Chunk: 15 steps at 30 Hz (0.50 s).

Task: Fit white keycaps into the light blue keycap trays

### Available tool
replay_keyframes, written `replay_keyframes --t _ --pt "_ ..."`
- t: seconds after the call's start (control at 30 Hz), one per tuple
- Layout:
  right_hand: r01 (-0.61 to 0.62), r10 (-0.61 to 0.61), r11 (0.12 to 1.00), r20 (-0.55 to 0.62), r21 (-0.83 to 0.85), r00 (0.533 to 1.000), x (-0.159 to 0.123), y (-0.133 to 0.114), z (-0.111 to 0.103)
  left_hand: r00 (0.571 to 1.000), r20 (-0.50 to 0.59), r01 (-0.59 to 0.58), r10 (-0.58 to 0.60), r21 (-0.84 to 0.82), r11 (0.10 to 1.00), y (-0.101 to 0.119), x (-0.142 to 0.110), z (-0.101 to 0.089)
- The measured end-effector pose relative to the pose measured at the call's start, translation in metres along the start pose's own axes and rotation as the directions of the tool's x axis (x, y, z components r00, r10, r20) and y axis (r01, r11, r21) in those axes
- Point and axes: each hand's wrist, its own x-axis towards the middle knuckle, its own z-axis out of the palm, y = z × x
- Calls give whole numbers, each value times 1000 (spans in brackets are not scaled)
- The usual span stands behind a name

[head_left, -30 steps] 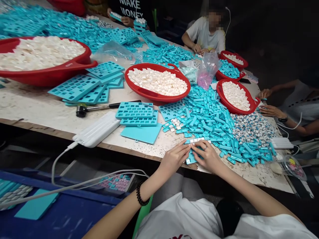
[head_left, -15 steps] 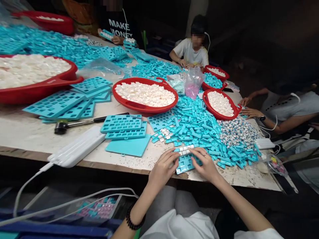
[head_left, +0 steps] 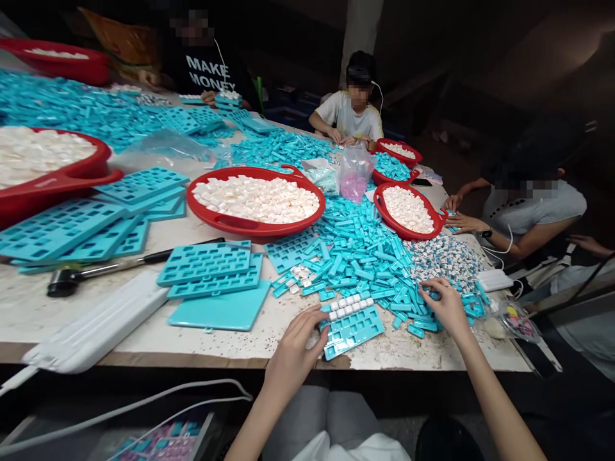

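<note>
My left hand [head_left: 295, 349] has its fingertips on the left end of a turquoise slotted tray [head_left: 354, 333], and the tray lies near the table's front edge. Small white blocks [head_left: 348, 307] sit in a double row in the tray's upper slots. My right hand [head_left: 446, 308] is farther right, its fingers curled down into a heap of turquoise plastic strips [head_left: 365, 262]. Whether those fingers pinch a strip is hidden. Beyond that hand lies a mixed pile of white and turquoise pieces [head_left: 444, 262].
Red basins of white pieces [head_left: 254, 221] stand on the worktable [head_left: 86, 320], among stacked turquoise trays [head_left: 206, 269]. A rubber mallet [head_left: 67, 282] and a white power bank [head_left: 98, 323] lie to the left. Several co-workers sit around the far and right sides.
My right hand has left the tray and moved right into the turquoise heap. My left hand stays at the tray, and the whole view has shifted as my head moved.
</note>
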Motion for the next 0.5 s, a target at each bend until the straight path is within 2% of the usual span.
replay_keyframes --t 0.13,0.33,0.5 --pt "19 -16 998 42 -53 999 3 -2 -3 996 -35 79 -80 -8 997 2 -1 -2" --pt "45 -38 998 117 -54 992 8 -10 -9 987 -32 157 -157 -12 988 6 0 -3" --pt "46 -35 996 142 -72 989 12 -21 -8 973 -63 215 -220 -74 974 6 -1 -1"
